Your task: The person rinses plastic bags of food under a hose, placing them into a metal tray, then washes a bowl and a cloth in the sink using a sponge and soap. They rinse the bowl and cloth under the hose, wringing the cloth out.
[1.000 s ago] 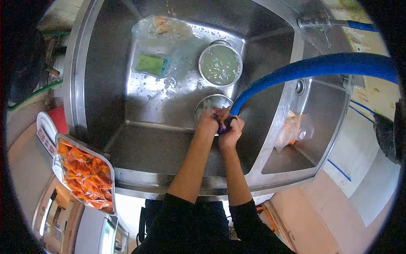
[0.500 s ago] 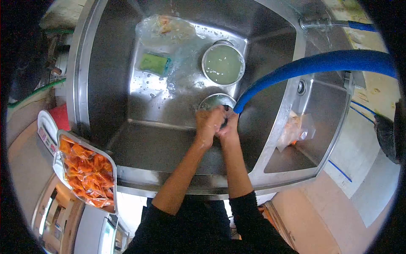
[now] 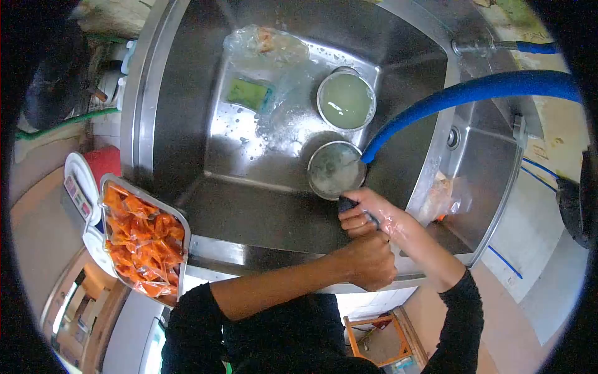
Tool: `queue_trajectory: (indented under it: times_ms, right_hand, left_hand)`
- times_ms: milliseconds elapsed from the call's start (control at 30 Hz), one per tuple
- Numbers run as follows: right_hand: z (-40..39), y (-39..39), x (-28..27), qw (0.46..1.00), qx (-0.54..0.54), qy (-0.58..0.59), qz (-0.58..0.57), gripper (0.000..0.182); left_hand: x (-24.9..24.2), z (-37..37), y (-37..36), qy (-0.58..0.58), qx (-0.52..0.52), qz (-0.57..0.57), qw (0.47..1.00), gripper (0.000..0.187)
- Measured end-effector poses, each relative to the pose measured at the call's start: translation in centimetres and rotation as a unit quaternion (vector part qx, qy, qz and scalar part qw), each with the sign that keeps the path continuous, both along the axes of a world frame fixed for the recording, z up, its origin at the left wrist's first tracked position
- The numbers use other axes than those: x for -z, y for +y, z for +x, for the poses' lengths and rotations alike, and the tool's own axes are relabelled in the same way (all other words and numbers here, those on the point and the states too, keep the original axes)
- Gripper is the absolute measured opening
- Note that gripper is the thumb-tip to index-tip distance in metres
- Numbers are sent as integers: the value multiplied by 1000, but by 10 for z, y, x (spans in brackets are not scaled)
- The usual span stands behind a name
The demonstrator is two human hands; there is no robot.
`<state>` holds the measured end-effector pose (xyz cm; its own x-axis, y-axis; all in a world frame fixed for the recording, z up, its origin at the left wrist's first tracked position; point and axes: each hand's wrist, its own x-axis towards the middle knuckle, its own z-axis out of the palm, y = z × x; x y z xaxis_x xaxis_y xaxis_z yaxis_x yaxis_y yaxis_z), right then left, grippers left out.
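Note:
My right hand is wrapped around the black handle of a round metal saucepan, held in the sink under the blue hose. Cloudy water lies in the pan, and the hose's end is at its rim. My left hand is closed in a fist just below the right, close against it; what its fingers hold, if anything, is hidden. Behind the saucepan, a metal pot full of cloudy greenish liquid stands on the sink floor.
The steel sink holds a green sponge and a crumpled clear plastic bag. Left of it, a metal tray carries orange bagged food beside a white scale. Another plastic bag lies in the right-hand side basin.
My hands have moved apart from the pan's rim toward the sink's front edge. The right now grips the handle, the left is drawn back below it. The view has shifted slightly.

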<state>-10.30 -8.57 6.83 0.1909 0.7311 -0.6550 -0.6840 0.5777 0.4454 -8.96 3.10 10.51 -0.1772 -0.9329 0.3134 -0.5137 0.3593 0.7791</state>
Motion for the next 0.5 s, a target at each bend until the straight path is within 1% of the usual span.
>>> queue_trajectory:
  times_ms: [33, 100, 133, 167, 233, 267, 300, 333, 367, 400, 433, 467, 500]
  right_hand:
    - [-8, 1, 9, 1000, -1, -1, -1, 33]
    - [-4, 10, 11, 982, -85, -22, -170, 28]
    - [3, 14, 15, 950, -153, 16, -271, 23]
    - [9, 13, 23, 951, -155, 14, -269, 23]
    - [13, 12, 43, 913, -171, -63, -364, 31]
    - [11, 12, 58, 913, -171, -64, -366, 31]
    - [4, 15, 77, 880, -234, -122, -395, 30]
    - [-3, 19, 90, 840, -296, -179, -419, 30]
    - [-7, 24, 95, 838, -297, -179, -421, 30]
    - [-10, 33, 98, 642, -400, -318, -571, 31]
    - [-7, 41, 100, 387, -465, -429, -670, 33]
    - [3, 47, 98, 384, -464, -433, -671, 33]
    - [11, 54, 91, 452, -488, -360, -654, 35]
  left_hand:
    - [5, -7, 0, -50, 50, 11, 997, 22]
    - [33, -22, -5, -34, 51, 0, 998, 22]
    - [47, -28, -6, -16, 51, -7, 999, 22]
    - [60, -28, -11, -17, 49, -5, 999, 22]
    - [80, -25, -20, -159, 61, -32, 985, 23]
    - [86, -21, -26, -160, 61, -33, 985, 23]
    - [90, -18, -30, -152, 127, 43, 979, 15]
    - [92, -20, -30, -141, 192, 118, 964, 12]
    - [102, -25, -28, -142, 191, 115, 965, 12]
    - [119, -34, -22, -36, 126, 169, 977, 16]
    - [141, -40, -15, 68, 61, 219, 971, 20]
    - [160, -44, -10, 171, -9, 267, 948, 25]
    - [177, -49, -6, 172, -10, 266, 948, 25]
